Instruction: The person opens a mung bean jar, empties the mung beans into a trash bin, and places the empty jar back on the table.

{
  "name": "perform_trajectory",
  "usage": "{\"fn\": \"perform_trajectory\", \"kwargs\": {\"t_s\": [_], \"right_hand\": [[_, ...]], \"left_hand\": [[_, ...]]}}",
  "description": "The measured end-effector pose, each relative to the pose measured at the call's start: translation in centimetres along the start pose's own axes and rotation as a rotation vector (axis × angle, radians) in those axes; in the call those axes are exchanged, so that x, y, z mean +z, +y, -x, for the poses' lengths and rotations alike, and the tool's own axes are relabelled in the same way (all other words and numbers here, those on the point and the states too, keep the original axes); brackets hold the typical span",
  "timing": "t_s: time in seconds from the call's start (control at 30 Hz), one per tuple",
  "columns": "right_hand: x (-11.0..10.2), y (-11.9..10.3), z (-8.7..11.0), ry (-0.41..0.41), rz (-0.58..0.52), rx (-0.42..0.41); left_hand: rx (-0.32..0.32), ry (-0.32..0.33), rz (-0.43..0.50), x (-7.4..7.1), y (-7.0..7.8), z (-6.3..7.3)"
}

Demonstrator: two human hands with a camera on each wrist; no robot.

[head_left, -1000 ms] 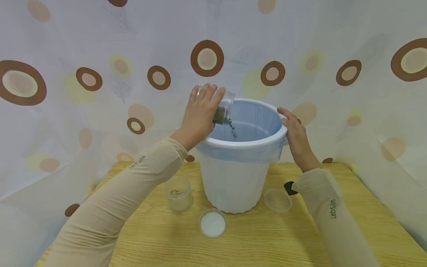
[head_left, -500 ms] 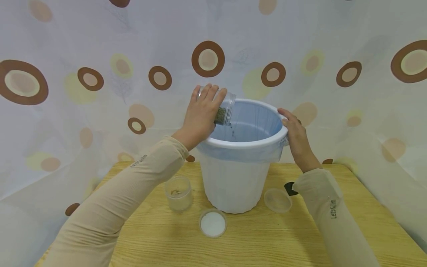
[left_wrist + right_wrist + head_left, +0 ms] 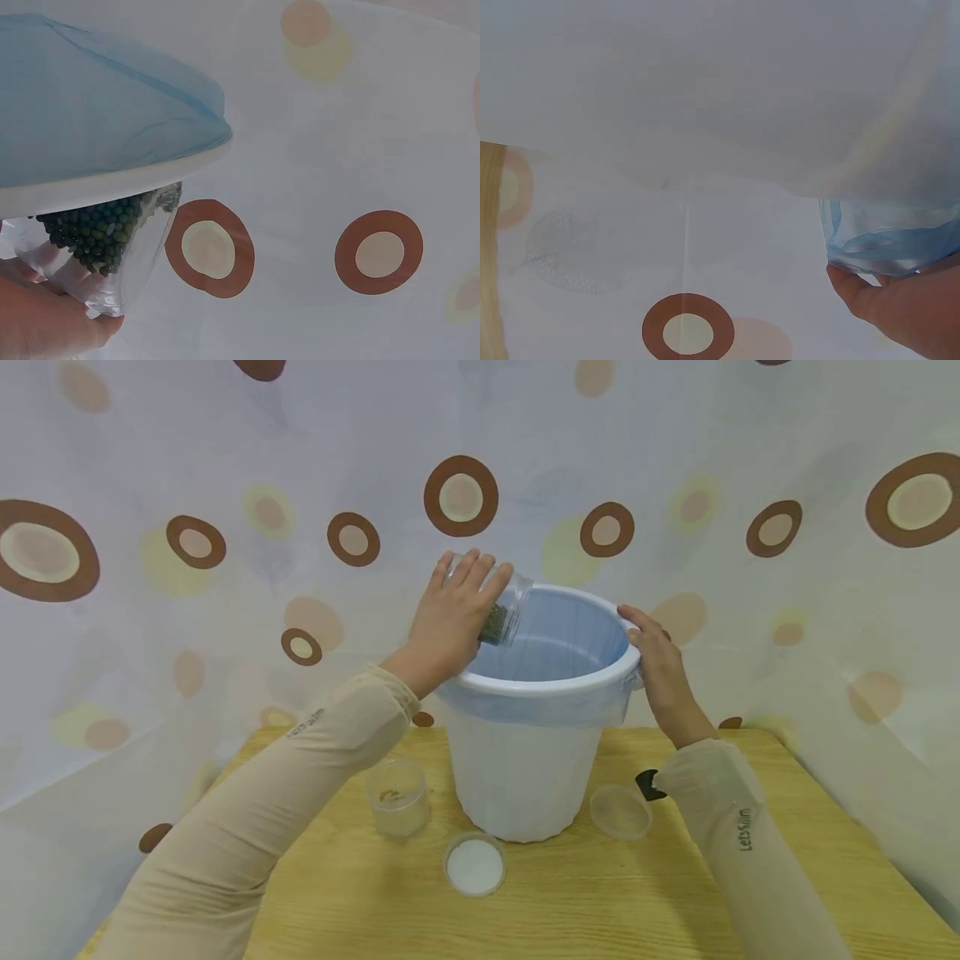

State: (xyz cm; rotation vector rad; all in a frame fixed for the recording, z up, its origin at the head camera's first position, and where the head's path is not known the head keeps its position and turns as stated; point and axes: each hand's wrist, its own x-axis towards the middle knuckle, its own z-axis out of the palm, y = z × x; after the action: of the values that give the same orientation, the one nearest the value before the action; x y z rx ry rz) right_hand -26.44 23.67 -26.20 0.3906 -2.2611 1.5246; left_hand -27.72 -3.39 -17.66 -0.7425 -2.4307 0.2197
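My left hand [image 3: 452,614] grips a clear plastic jar [image 3: 517,593] from above and holds it tilted, its mouth over the white trash can [image 3: 525,768]. Small round green beans [image 3: 94,232], looking like mung beans, lie along the lower side inside the jar. No beans show falling from its mouth. A thin blue bag [image 3: 540,706] lines the can and is folded over the rim. On the can's right side my right hand [image 3: 662,664] holds the rim with its fingertips over the edge, and in the right wrist view the blue liner [image 3: 892,244] touches those fingers.
On the wooden table [image 3: 600,910], a clear jar [image 3: 397,802] with a little brown matter stands left of the can. A round white-filled lid [image 3: 475,864] lies in front, a translucent lid [image 3: 621,812] to the right. A patterned sheet [image 3: 225,435] hangs behind.
Beans were falling from the jar into the can, first in a stream, then a few; now none fall. The view has shifted slightly, and both hands keep their hold.
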Motion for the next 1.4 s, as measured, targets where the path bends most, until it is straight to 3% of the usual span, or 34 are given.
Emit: {"fn": "perform_trajectory", "kwargs": {"t_s": [0.8, 1.4], "right_hand": [[-0.08, -0.05, 0.03, -0.017, 0.013, 0.012], [-0.13, -0.01, 0.02, -0.021, 0.023, 0.001]], "left_hand": [[-0.014, -0.02, -0.026, -0.58, -0.21, -0.05], [-0.018, 0.025, -0.037, -1.05, -0.61, -0.23]]}}
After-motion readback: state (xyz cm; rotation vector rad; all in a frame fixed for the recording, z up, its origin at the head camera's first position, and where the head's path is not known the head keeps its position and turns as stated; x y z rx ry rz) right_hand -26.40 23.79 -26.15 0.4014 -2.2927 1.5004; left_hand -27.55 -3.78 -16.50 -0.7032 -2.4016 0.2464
